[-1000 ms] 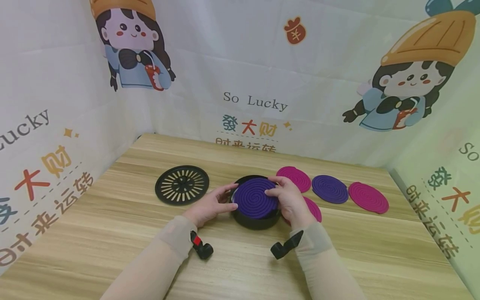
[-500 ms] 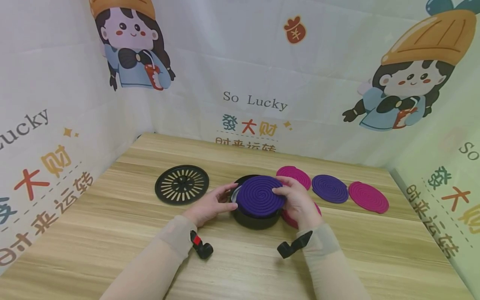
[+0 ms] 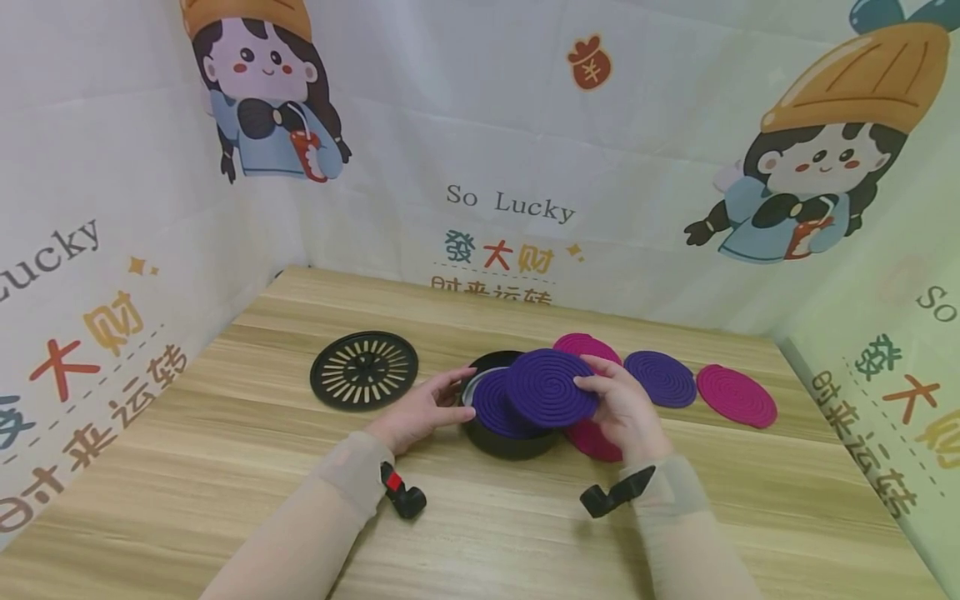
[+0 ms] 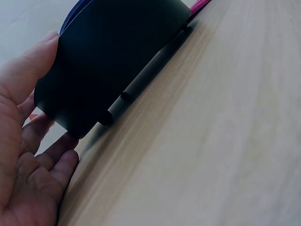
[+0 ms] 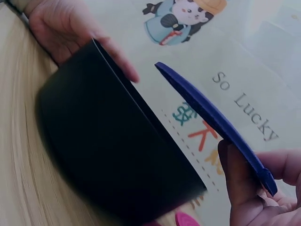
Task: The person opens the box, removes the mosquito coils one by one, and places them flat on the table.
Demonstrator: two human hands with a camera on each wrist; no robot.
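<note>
My right hand pinches the edge of a purple mosquito coil between thumb and fingers. It is held tilted above the right part of a round black mosquito coil holder. Inside the holder, another purple coil shows, partly covered by the held one. At the holder's left side my left hand grips the wall, thumb at the near side and fingers round the far side. From the right wrist view, the held coil appears edge-on, apart from the holder.
A black slotted lid lies to the left on the wooden table. Right of the holder are several flat coils: a pink coil behind, another pink coil partly hidden, a purple coil, and a pink coil furthest right.
My right hand has moved right with the purple coil, from over the holder's middle toward its right rim, uncovering the second purple coil inside. My left hand has stayed in place.
</note>
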